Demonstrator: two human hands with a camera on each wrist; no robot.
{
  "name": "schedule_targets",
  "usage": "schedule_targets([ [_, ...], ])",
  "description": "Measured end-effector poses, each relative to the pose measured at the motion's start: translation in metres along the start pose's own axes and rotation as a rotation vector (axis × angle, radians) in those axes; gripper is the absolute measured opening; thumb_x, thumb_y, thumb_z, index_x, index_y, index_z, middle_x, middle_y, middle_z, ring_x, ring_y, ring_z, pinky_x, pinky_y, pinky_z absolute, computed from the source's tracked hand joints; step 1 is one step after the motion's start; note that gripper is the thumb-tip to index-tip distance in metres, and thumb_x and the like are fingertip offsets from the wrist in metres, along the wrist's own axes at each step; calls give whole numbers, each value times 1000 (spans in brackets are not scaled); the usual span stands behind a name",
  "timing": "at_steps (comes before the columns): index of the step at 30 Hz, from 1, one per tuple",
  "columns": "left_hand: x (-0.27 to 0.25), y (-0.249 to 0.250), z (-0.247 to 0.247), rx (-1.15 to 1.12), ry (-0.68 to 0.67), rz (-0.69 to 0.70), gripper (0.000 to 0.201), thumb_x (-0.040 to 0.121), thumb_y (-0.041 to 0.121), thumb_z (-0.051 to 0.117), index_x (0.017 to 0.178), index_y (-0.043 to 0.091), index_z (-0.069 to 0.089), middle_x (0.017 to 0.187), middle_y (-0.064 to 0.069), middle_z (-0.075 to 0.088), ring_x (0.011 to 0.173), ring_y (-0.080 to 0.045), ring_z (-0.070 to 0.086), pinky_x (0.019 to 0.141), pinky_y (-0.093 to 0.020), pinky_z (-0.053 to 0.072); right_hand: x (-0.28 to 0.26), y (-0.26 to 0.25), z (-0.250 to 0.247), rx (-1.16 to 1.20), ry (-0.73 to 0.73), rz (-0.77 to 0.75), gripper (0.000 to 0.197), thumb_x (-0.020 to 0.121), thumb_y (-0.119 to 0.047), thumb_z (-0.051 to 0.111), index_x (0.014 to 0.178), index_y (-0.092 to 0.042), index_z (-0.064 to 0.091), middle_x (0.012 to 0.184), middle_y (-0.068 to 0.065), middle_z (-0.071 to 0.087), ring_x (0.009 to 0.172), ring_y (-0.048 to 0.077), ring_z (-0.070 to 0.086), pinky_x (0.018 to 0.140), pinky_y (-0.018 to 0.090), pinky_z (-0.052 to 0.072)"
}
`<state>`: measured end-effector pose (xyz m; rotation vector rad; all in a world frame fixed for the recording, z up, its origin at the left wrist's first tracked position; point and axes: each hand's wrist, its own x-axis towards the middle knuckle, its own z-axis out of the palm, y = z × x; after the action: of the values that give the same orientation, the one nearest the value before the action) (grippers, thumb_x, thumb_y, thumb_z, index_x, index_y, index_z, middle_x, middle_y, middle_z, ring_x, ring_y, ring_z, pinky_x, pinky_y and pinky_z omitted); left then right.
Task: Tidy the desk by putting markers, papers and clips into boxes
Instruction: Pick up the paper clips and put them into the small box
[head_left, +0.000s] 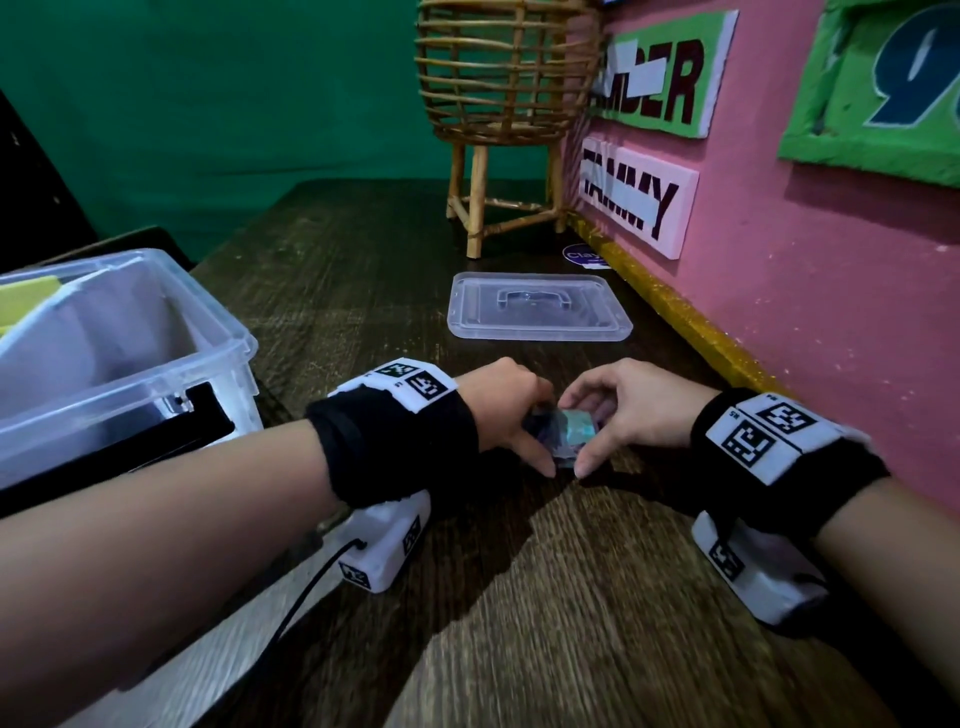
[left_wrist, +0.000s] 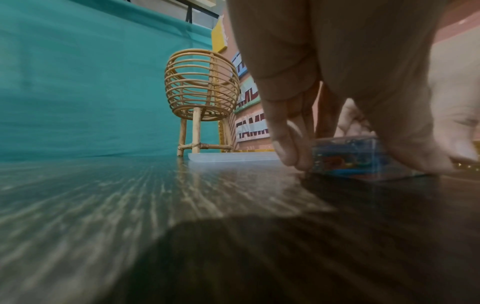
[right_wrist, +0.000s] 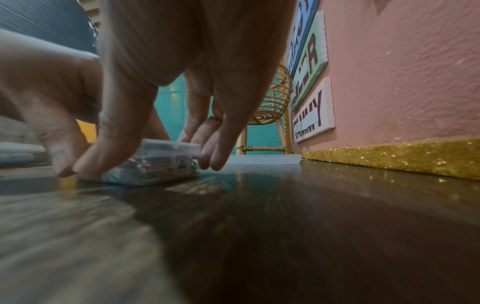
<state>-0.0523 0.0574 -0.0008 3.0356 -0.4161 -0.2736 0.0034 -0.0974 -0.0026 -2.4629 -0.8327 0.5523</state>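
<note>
A small clear plastic clip box (head_left: 569, 430) with coloured clips inside sits on the dark wooden desk (head_left: 571, 597). My left hand (head_left: 511, 415) grips its left side with fingers behind and thumb in front. My right hand (head_left: 618, 410) grips its right side the same way. In the left wrist view the clip box (left_wrist: 348, 158) rests flat on the desk between my fingers (left_wrist: 288, 144) and thumb. In the right wrist view the clip box (right_wrist: 158, 162) has its lid on, with my thumb (right_wrist: 114, 144) at its near corner and fingers (right_wrist: 215, 148) at its far side.
A large clear storage box (head_left: 114, 353) holding yellow paper stands at the left. A flat clear lid (head_left: 537, 307) lies beyond my hands. A rattan basket on legs (head_left: 506, 109) stands at the back. A pink wall with name signs (head_left: 831, 260) runs along the right.
</note>
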Motion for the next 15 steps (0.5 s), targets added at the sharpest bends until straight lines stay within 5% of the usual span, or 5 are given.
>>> schedule_targets([
  [3,2,-1,1,-32,-1,-32,71,70,51,72,124,9,49,118,-10,57,105,-23,55,88,-34,49,0,-4,1,-56,-1,-11,60,52,-19,89,104,-25,60,89,-12,60,81,3,57,73,16,49],
  [7,0,-1,7,-82,-7,-92,72,73,59,64,120,6,52,117,-13,56,102,-23,55,86,-35,49,0,-6,6,-118,34,-52,63,54,-16,88,109,-19,59,103,-2,61,90,11,58,80,25,51],
  [10,-6,4,3,-139,4,-156,70,76,59,62,123,7,50,119,-11,55,105,-24,55,82,-31,46,-4,-5,4,-172,77,-85,53,56,-19,86,101,-23,57,101,-1,60,85,11,57,75,25,50],
  [13,-17,1,-10,-489,24,-257,64,70,44,75,117,12,47,115,-9,59,98,-22,59,85,-38,52,-16,-12,0,-78,192,-137,52,55,-20,86,97,-26,55,102,-2,58,92,12,57,81,29,53],
  [15,-28,-3,-22,-908,34,-303,60,70,21,79,116,10,43,102,-14,64,83,-23,65,75,-39,58,-30,-23,0,18,294,-162,58,54,-22,87,102,-26,55,108,-2,56,99,13,57,88,37,53],
])
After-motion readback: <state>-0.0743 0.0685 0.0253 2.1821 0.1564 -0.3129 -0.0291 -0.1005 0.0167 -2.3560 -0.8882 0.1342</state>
